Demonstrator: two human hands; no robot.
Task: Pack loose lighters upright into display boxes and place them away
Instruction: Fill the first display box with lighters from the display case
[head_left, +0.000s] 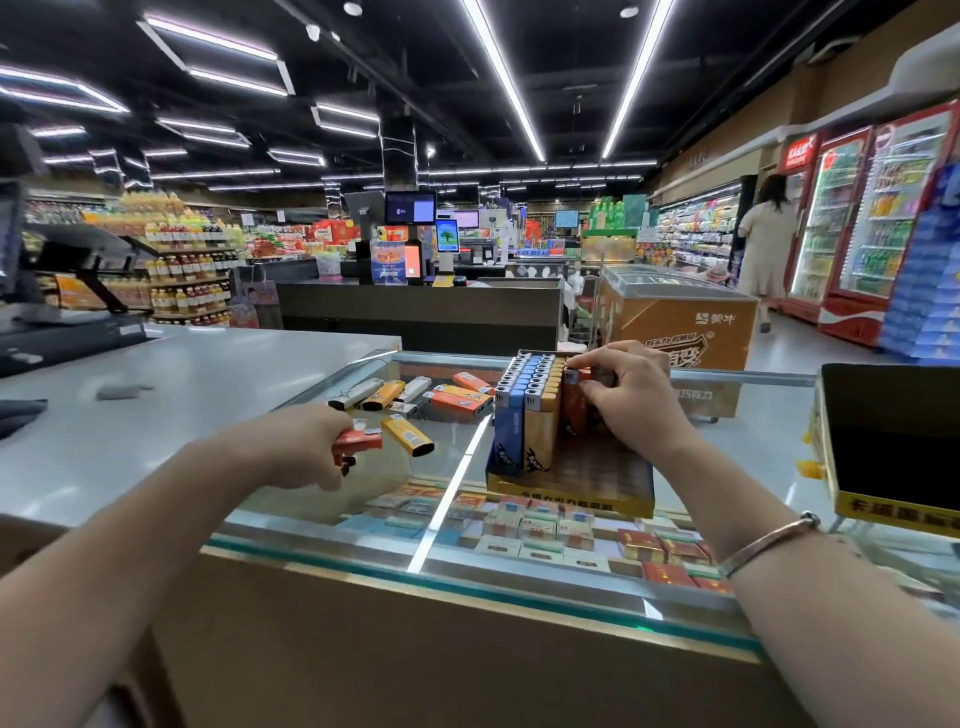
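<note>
**Box part-filled, loose lighters left**

Glass-topped display counter (753, 415) carries a yellow cardboard display box (571, 493): three upright rows stand in it, front space bare. Seven or so glossy plastic loose lighters (457, 402) lie flat. Right hand (631, 400) pinches an upright orange lighter (574, 410) into place; left hand (306, 447) grips a red lighter (358, 441).

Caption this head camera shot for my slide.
Right hand slots a lighter into the display box; left hand holds a red lighter.
</note>
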